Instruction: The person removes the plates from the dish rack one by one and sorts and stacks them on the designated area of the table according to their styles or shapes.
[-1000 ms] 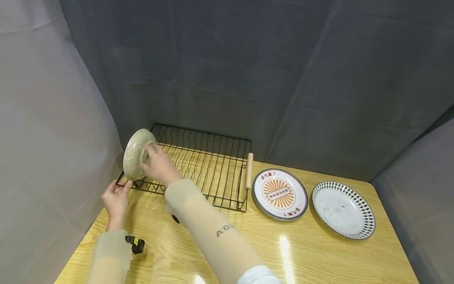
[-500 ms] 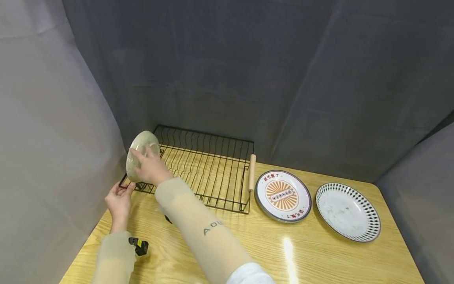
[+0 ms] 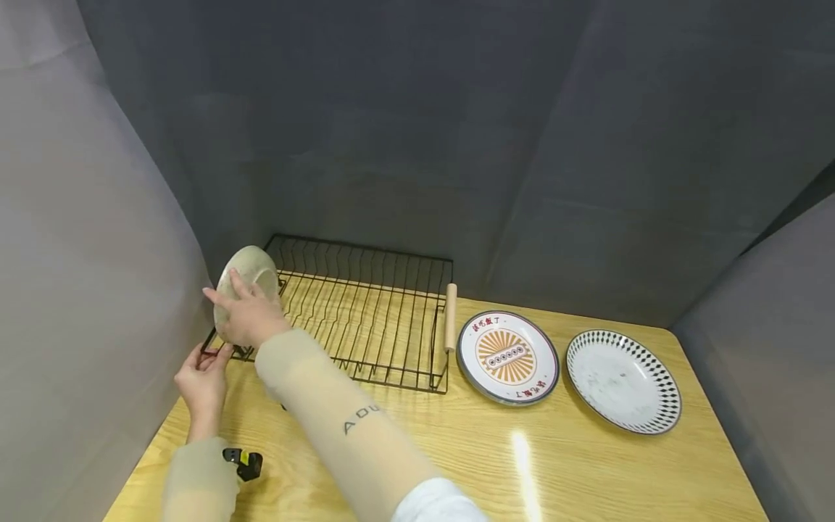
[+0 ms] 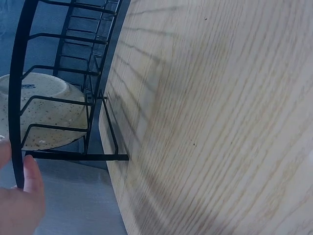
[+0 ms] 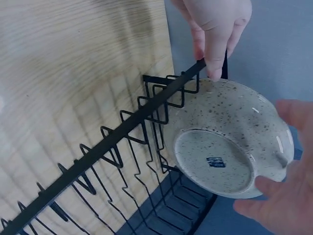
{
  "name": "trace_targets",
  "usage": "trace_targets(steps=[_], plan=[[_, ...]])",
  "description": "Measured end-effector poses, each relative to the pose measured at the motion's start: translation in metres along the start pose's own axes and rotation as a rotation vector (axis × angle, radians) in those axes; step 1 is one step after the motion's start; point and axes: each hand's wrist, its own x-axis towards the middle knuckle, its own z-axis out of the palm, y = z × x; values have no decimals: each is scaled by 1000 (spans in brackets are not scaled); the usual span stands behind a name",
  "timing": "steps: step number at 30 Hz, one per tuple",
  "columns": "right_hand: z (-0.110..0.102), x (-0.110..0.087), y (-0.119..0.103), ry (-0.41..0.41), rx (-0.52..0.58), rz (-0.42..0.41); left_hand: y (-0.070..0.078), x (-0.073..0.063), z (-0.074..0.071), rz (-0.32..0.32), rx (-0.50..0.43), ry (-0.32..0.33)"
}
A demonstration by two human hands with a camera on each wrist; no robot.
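A speckled cream bowl (image 3: 253, 262) stands on edge in the left end of a black wire dish rack (image 5: 98, 152). Its underside, with a foot ring and a small blue mark, faces the right wrist camera. My right hand (image 3: 251, 317) has its fingers spread against the underside and rim of the bowl; the head view hides part of the bowl behind it. My left hand (image 3: 204, 380) pinches the rack's front left corner between thumb and fingers. In the left wrist view, the bowl (image 4: 54, 110) shows behind the wires, and that hand (image 4: 24, 200) grips the top bar.
A wooden handle (image 3: 451, 317) is at the rack's right end. Right of it lies a plate with an orange sunburst (image 3: 489, 341), then a white oval dish with a black diamond rim (image 3: 616, 377). Dark cloth (image 3: 391, 130) hangs behind the wooden table (image 3: 587, 478).
My right hand has moved left across the bowl, its fingers spreading wider. The bowl stays at the rack's left end, slightly lower. The left hand keeps its hold on the corner.
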Motion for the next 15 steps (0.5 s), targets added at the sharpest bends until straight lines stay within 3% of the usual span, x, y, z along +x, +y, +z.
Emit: trace_targets(steps=[8, 15], plan=[[8, 5, 1, 47, -9, 65, 0, -1, -2, -60, -1, -32], [11, 8, 2, 83, -5, 52, -4, -2, 0, -44, 2, -14]])
